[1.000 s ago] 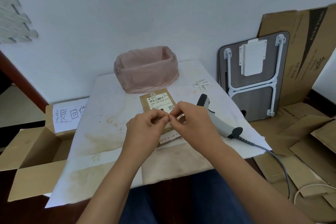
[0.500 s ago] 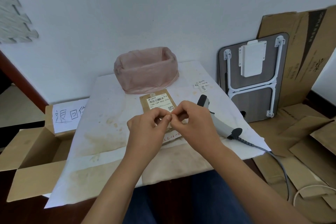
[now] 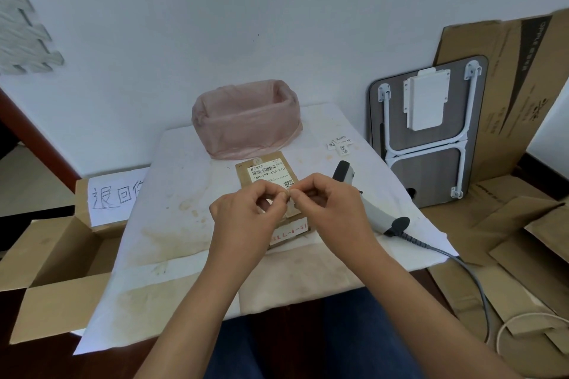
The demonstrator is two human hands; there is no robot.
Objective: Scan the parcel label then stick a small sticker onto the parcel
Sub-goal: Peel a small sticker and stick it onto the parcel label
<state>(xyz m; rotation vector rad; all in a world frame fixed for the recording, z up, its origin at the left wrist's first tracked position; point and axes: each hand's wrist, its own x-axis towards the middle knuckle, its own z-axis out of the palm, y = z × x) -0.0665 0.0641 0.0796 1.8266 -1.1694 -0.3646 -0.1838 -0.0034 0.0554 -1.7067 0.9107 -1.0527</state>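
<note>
A flat brown parcel [image 3: 263, 168] with a white barcode label [image 3: 268, 173] lies on the white-covered table [image 3: 172, 194], partly hidden by my hands. My left hand [image 3: 246, 218] and my right hand [image 3: 331, 209] meet just above the parcel, thumbs and forefingers pinched together on something tiny between them, too small to make out. The grey barcode scanner [image 3: 369, 209] lies on the table just right of my right hand, its cable [image 3: 462, 264] trailing off the edge.
A pink bag-lined bin [image 3: 246, 120] stands behind the parcel. Small stickers [image 3: 340, 144] lie at the back right of the table. An open cardboard box [image 3: 55, 258] with a handwritten sign sits left. A folded table [image 3: 428, 132] and flattened cardboard [image 3: 523, 224] lie right.
Both hands stay pinched together over the parcel, with only small finger movements. Parcel and scanner have not moved.
</note>
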